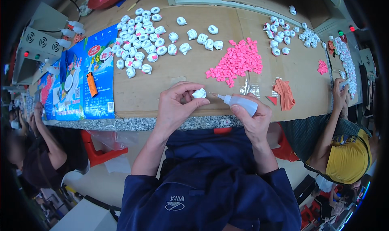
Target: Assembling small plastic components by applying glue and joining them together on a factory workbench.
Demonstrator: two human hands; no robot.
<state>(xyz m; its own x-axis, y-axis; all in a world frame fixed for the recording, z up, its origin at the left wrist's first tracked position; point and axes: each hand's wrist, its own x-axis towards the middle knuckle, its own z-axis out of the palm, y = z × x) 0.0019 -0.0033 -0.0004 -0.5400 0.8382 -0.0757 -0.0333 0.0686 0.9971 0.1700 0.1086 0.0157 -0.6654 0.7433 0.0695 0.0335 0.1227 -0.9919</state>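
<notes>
My left hand (175,104) pinches a small white moulded piece (199,93) between thumb and fingers. In my right hand (258,119) is a translucent squeeze bottle (244,104) with a thin nozzle, tilted so its tip points left at the white piece, a short gap apart. Beyond my hands lies a heap of small pink pieces (239,61). To its left, many rounded white pieces (144,42) are spread over the cardboard, some showing dark ovals or pink spots. Whether any liquid is leaving the nozzle is too small to tell.
An orange cloth (285,95) lies right of my right hand. Left are a blue printed sheet (106,75) with an orange lighter-like object (92,84) on it and a grey box with fans (39,43). Co-workers sit at both sides. A granite edge (137,124) borders the cardboard-covered table.
</notes>
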